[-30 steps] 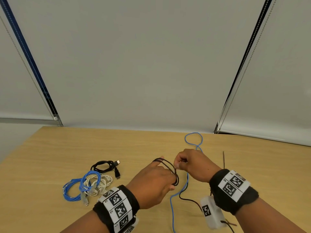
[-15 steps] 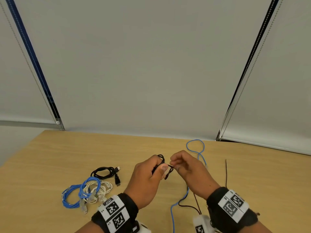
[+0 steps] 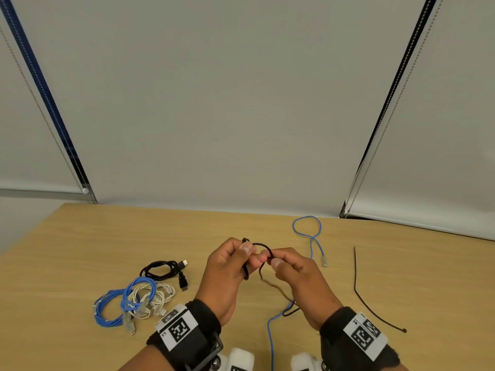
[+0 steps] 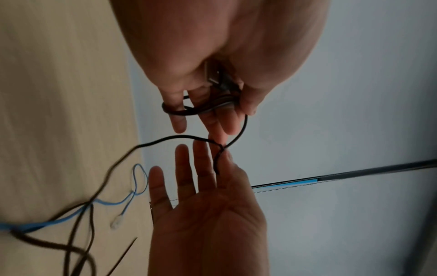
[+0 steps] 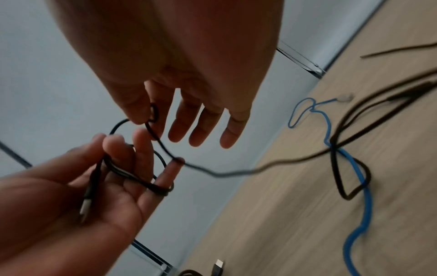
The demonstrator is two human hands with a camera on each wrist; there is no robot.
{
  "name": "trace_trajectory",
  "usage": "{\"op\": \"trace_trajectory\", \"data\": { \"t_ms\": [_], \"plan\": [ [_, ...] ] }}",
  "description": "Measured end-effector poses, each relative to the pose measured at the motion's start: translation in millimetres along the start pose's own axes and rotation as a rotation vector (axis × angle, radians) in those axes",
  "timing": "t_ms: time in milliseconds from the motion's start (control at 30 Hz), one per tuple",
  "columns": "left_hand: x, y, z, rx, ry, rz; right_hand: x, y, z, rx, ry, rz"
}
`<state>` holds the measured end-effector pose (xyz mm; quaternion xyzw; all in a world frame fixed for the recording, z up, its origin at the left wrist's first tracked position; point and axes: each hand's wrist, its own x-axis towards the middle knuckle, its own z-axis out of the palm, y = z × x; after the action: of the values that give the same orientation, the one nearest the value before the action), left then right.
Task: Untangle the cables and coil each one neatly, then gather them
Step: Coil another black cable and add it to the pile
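Two hands wind a thin black cable above the near middle of the desk.

The wooden desk [image 3: 107,236] carries coiled cables [image 3: 134,298] near its left edge and a loose blue cable [image 3: 308,228] toward the far edge. The left hand [image 3: 225,274] holds the small black loops. The right hand [image 3: 294,274] pinches the black cable [image 3: 263,249] between thumb and finger. The cable looks light, soft and bendy, so it may spring open. Best to pinch where the loops cross.
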<state>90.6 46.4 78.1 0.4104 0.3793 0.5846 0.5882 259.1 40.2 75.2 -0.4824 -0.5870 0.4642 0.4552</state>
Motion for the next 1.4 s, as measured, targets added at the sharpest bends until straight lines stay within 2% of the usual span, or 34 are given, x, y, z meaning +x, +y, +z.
{"op": "trace_trajectory", "data": {
  "t_ms": [67,167,233,333,400,500,600,733,833,933,1067,1200,1267,1333,1400],
  "plan": [
    [3.0,-2.1,-2.1,0.093,0.012,0.025,2.2,-1.4,-2.1,0.158,-0.011,0.099],
    [3.3,-7.1,-7.4,0.371,-0.025,0.096,8.8,-3.6,-9.2,0.544,-0.015,0.291],
    [1.1,-12.9,-10.2,0.564,-0.057,0.142,13.5,-7.0,-15.3,0.636,-0.010,0.393],
    [0.7,-20.3,-16.8,0.786,-0.083,0.211,19.1,-11.5,-22.6,0.500,-0.017,0.506],
    [5.4,-21.8,-26.4,0.942,-0.098,0.246,21.5,-12.5,-30.6,0.384,-0.023,0.517],
    [11.7,-19.2,-43.5,1.120,-0.127,0.294,26.8,-14.2,-47.6,0.140,-0.012,0.431],
    [14.1,-18.7,-60.5,1.204,-0.174,0.257,30.9,-19.4,-61.5,-0.197,-0.013,0.269],
    [10.6,-17.2,-69.8,0.950,-0.240,0.040,38.8,-22.7,-78.5,-0.492,0.066,0.151],
    [6.0,-15.5,-61.4,0.630,-0.231,-0.098,43.3,-26.2,-77.1,-0.685,0.104,0.017],
    [1.0,-6.5,-48.1,0.339,-0.267,-0.226,48.4,-31.2,-67.9,-0.707,0.184,-0.119],
    [-3.8,14.2,-36.6,-0.025,-0.381,-0.324,56.6,-32.5,-64.0,-0.686,0.226,-0.132],
    [-0.7,40.4,-26.7,-0.376,-0.500,-0.261,52.4,-25.6,-55.9,-0.667,0.146,-0.065],
    [6.5,52.5,-21.0,-0.497,-0.483,-0.176,45.3,-20.3,-43.7,-0.616,-0.018,-0.015],
    [16.3,62.4,-16.1,-0.555,-0.381,-0.056,36.8,-15.5,-25.5,-0.542,-0.247,0.009],
    [28.1,67.5,-15.2,-0.523,-0.194,0.069,28.5,-14.8,-9.8,-0.476,-0.365,0.004]
  ]
}}
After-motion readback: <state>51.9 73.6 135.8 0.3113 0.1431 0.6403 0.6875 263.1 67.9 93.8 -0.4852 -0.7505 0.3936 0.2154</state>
